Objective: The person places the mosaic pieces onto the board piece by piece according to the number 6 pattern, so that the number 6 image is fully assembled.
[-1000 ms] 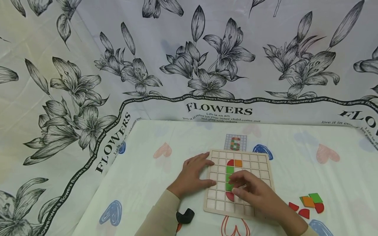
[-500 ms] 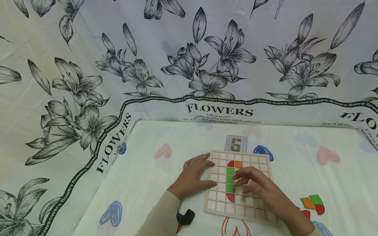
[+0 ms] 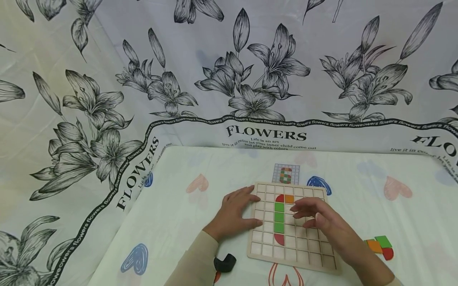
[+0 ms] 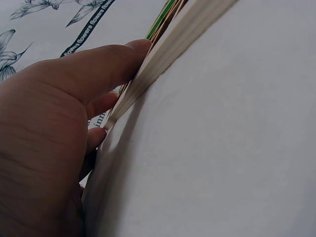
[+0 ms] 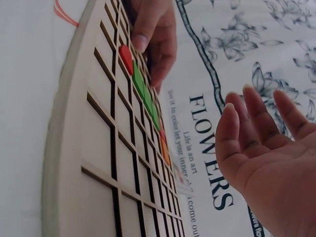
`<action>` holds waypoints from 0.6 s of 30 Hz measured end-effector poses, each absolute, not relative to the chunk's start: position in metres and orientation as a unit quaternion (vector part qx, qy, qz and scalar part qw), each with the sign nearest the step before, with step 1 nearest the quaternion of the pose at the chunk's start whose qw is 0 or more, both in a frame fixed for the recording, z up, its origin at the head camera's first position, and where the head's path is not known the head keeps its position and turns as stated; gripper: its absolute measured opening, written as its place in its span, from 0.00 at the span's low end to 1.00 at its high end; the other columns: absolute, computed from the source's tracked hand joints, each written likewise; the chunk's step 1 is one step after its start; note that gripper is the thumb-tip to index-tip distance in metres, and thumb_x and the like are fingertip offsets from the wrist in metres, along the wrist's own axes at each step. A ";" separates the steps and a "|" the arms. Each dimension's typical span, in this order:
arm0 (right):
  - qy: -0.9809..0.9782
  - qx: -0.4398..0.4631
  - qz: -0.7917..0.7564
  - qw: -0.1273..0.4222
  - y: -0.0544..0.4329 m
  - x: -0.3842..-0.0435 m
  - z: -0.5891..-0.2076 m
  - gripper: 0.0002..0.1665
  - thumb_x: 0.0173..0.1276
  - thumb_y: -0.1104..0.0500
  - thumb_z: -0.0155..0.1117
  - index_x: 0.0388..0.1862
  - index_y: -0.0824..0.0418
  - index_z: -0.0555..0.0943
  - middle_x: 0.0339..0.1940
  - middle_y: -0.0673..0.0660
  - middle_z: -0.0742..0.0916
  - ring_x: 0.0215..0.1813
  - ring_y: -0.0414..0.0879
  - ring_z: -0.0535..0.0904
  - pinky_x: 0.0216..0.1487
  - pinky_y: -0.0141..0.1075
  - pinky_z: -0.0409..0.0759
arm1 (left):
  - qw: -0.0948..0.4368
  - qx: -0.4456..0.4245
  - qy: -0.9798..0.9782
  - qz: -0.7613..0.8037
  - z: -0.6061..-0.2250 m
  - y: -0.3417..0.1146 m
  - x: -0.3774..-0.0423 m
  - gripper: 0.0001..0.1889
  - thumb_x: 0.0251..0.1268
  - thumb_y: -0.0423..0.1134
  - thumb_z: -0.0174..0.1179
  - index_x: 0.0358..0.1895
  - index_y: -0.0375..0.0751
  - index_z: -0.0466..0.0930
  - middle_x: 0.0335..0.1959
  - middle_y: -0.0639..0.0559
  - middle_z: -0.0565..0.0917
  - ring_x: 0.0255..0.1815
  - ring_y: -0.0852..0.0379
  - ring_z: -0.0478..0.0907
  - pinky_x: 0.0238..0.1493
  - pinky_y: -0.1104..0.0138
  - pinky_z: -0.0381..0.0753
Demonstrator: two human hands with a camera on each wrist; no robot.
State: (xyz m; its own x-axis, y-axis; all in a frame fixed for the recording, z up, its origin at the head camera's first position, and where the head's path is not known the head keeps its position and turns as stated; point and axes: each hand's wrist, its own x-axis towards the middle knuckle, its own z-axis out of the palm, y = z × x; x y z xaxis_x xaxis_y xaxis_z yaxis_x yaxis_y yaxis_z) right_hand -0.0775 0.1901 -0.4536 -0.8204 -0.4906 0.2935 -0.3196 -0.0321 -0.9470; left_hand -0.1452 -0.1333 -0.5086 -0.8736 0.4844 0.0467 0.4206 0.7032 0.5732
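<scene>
A wooden grid board (image 3: 266,250) lies on the table in the head view. Several green squares (image 3: 279,217) form a column in its cells, with a rounded red piece (image 3: 280,198) at the top and another red piece (image 3: 279,239) at the bottom. An orange square (image 3: 289,199) sits right of the upper red one. My left hand (image 3: 232,214) touches the board's left edge, fingers spread; in the left wrist view its thumb (image 4: 118,61) lies against that edge. Above the board's right half hovers my right hand (image 3: 323,218), fingers loosely bent, nothing in them.
Behind the board lies a grid card (image 3: 285,171) with a coloured figure. Loose pieces, including an orange one (image 3: 374,246), a green one (image 3: 383,241) and a red one (image 3: 388,254), lie to the right, partly behind the right arm. A black object (image 3: 224,263) is near the left sleeve.
My right hand has drawn back to the right from the green column, its fingers parting and uncovering the squares. The left hand stays at the board's edge.
</scene>
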 end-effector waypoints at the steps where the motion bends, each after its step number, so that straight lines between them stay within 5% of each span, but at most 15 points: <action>1: 0.694 -0.293 -0.655 0.063 0.192 -0.078 -0.453 0.27 0.90 0.63 0.32 0.79 0.62 0.69 0.70 0.66 0.79 0.66 0.55 0.80 0.59 0.43 0.83 | 0.054 0.245 0.921 0.297 -0.509 -0.133 -0.145 0.34 0.64 0.63 0.75 0.71 0.60 0.79 0.87 0.62 0.60 0.87 0.58 0.51 0.80 0.44 0.51; 18: 0.739 -0.262 -0.620 0.032 0.232 -0.073 -0.454 0.27 0.90 0.63 0.32 0.80 0.60 0.68 0.71 0.61 0.79 0.67 0.51 0.79 0.59 0.38 0.82 | 0.051 0.250 0.922 0.290 -0.507 -0.134 -0.145 0.34 0.65 0.64 0.74 0.72 0.59 0.79 0.87 0.61 0.59 0.87 0.58 0.51 0.80 0.43 0.52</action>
State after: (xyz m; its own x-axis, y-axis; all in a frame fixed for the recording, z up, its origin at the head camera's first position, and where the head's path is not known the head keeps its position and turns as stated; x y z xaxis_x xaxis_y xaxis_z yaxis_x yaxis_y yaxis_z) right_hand -0.0731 0.2321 -0.4539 -0.8608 -0.4270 0.2768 -0.3465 0.0935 -0.9334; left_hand -0.1447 -0.1336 -0.5070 -0.8694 0.4914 0.0516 0.4326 0.7065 0.5601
